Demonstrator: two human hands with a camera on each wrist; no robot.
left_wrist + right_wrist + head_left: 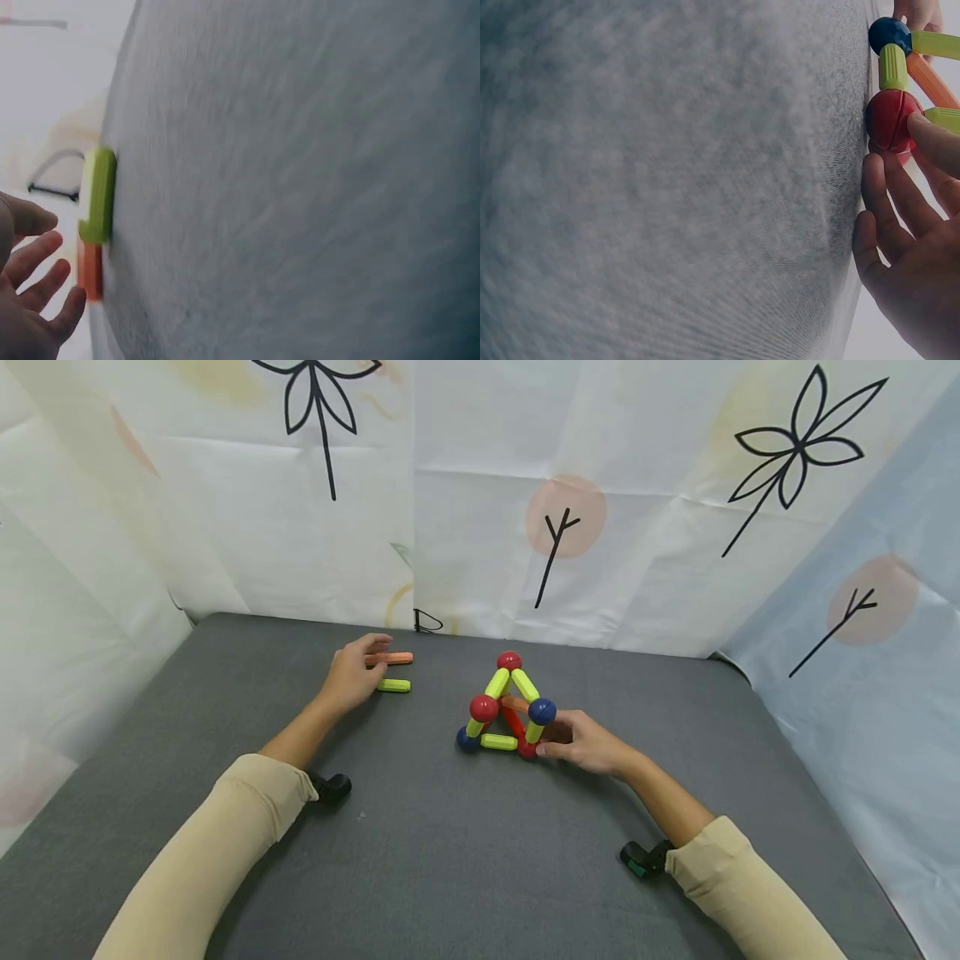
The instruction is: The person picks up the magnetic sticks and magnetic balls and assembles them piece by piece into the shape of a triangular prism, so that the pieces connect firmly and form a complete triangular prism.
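Observation:
A toy frame of yellow-green, red and orange rods joined by red and blue balls stands on the grey table; one yellow-green rod (498, 742) runs along its front base. My right hand (588, 743) holds the red ball (891, 121) at its lower right corner, thumb against the near side and fingers partly hidden behind. Farther left, my left hand (354, 675) hovers with parted, slightly bent fingers over a loose orange rod (397, 657) and a loose yellow-green rod (395, 686). In the left wrist view, a gap shows between those fingers and the yellow-green rod (97, 196).
Grey cloth covers the table (465, 860). White printed sheets (480, 485) hang along its back edge and at both sides. A black wrist device (330, 787) sits under the left cuff, and another (643, 858) beside the right cuff.

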